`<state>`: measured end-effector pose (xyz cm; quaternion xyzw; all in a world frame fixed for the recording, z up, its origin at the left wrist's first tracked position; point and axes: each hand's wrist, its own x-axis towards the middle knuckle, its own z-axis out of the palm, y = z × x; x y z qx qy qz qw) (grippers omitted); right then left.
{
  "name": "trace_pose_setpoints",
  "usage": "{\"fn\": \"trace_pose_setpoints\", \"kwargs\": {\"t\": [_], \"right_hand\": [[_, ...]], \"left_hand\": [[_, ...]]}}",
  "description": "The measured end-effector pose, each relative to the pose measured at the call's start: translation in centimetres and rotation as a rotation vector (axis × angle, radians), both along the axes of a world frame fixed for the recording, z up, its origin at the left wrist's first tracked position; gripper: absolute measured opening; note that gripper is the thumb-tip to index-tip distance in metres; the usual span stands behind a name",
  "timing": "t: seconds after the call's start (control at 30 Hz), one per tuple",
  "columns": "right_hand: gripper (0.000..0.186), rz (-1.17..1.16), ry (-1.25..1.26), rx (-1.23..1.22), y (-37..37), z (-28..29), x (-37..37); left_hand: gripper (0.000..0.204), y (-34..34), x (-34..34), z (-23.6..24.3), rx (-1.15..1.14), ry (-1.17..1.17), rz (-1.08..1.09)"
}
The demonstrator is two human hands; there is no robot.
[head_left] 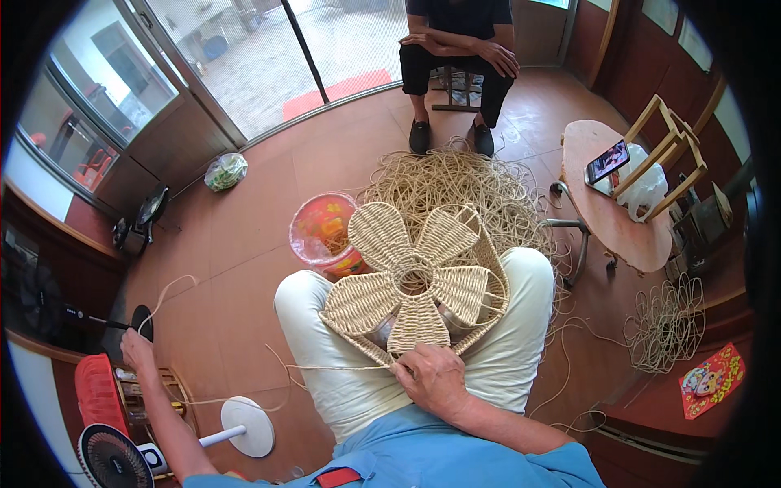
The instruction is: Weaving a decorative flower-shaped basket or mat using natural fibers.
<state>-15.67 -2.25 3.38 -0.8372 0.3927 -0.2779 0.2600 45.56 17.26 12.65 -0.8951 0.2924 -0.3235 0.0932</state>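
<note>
A woven straw basket with a flower-shaped top of several petals and a round hole in the middle rests across my lap. My right hand is closed at its near edge, by the lowest petal's tip, fingers pinching the rim where a cord comes out. Far out to the left, my left hand is closed around the straw cord, and a loose end curls up above it. The cord runs slack from that hand back toward the basket. Two glimpses of something shiny show inside, between the lower petals.
Beyond the basket lies a large heap of straw cord, by a seated person's feet. A pink bucket stands left of it. To the right are a wheeled table with a phone, and a cord coil. A fan stands lower left.
</note>
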Motion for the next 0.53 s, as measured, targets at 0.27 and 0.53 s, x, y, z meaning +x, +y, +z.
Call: {"fn": "trace_pose_setpoints", "kwargs": {"t": [0.27,0.53], "right_hand": [[0.019,-0.027,-0.003,0.0,0.1,0.0,0.1],[0.025,-0.043,0.01,-0.037,0.3,-1.7,0.0]], "left_hand": [[0.02,-9.5,-36.4,-6.0,0.033,1.229,-0.93],[0.034,-11.5,-36.2,-5.9,0.046,1.682,-0.602]]}}
